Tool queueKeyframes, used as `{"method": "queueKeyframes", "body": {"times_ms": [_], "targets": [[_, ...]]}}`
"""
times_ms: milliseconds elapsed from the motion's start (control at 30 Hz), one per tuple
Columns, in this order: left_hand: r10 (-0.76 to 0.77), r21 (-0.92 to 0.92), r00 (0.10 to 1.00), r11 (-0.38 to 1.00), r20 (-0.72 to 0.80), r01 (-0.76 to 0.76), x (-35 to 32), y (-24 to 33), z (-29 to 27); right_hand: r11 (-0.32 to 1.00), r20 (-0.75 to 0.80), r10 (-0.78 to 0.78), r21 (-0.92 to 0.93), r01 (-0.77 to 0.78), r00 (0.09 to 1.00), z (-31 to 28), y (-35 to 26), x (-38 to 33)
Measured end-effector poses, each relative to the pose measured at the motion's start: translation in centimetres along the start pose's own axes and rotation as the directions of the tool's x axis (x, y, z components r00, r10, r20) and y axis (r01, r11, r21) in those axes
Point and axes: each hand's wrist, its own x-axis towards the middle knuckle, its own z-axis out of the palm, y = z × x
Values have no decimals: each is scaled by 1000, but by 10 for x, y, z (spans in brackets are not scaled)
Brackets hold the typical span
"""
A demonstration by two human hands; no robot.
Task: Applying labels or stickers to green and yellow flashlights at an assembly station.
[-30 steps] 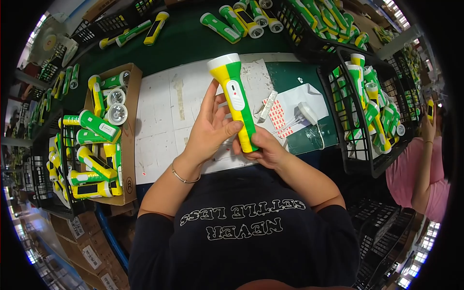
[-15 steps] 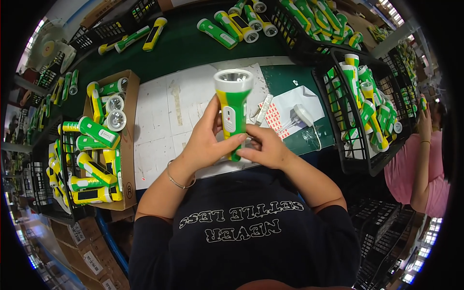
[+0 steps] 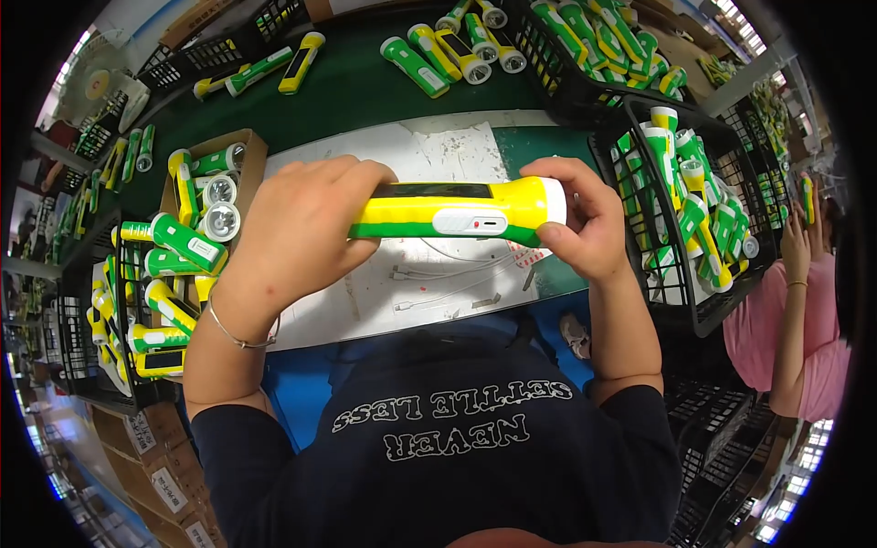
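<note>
A yellow and green flashlight (image 3: 420,216) lies level between my hands above the white work surface (image 3: 365,306). Its dark solar panel faces up, and a white side plate with a red dot and a slot faces me. My left hand (image 3: 306,224) is wrapped over its tail end, hiding that tip. At the other end, my right hand (image 3: 585,219) grips the white head rim between thumb and fingers. White cables (image 3: 448,274) with small plugs lie on the surface below the flashlight, beside a red-dotted sheet (image 3: 530,254) partly covered by my right hand.
At left, a cardboard box (image 3: 258,164) holds several flashlights, next to a black crate (image 3: 128,365). Black crates (image 3: 630,196) of flashlights stand at right. More flashlights (image 3: 416,66) lie on the green table (image 3: 365,105) beyond. A co-worker in a pink top (image 3: 763,320) holds a flashlight at far right.
The flashlight has turned from upright to level and come up closer. My right hand has shifted from its lower body to its head; my left hand now covers the tail. Cables show beneath.
</note>
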Motion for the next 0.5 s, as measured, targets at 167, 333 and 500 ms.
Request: {"method": "queueKeyframes", "body": {"times_ms": [167,333,500], "targets": [[11,-16,999,1000,-32,-12,5,3,4,988,10,59,-142,-57,998,-8,-4,-5],[16,-106,984,994,-176,-35,9,6,13,565,2,-167,-819,97,986,1,-20,-8],[-107,-326,957,945,-270,14,7,-3,29,898,-652,-161,-409,-165,741,-119,-38,-23]]}}
